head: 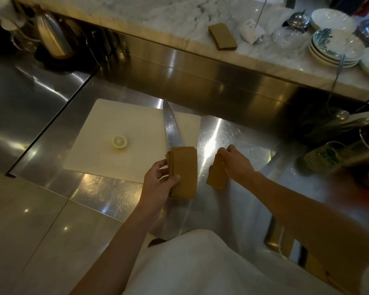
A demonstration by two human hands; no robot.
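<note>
My left hand [158,184] grips a folded stack of brown paper napkins [183,171] at the near right corner of the white cutting board [107,128]. The stack covers the handle end of a large knife [172,126], whose blade lies along the board's right side. My right hand [235,161] pinches a second, smaller brown folded napkin [216,176] that stands on the steel counter [232,135] just right of the first. A half lemon [119,142] sits cut side up in the middle of the board.
A third brown napkin stack [222,36] lies on the marble ledge [179,20] at the back. Stacked plates and bowls [334,47] and a glass bowl [288,37] fill the ledge's right end. Jars and a metal container [349,150] crowd the right; a steel kettle [51,33] stands back left.
</note>
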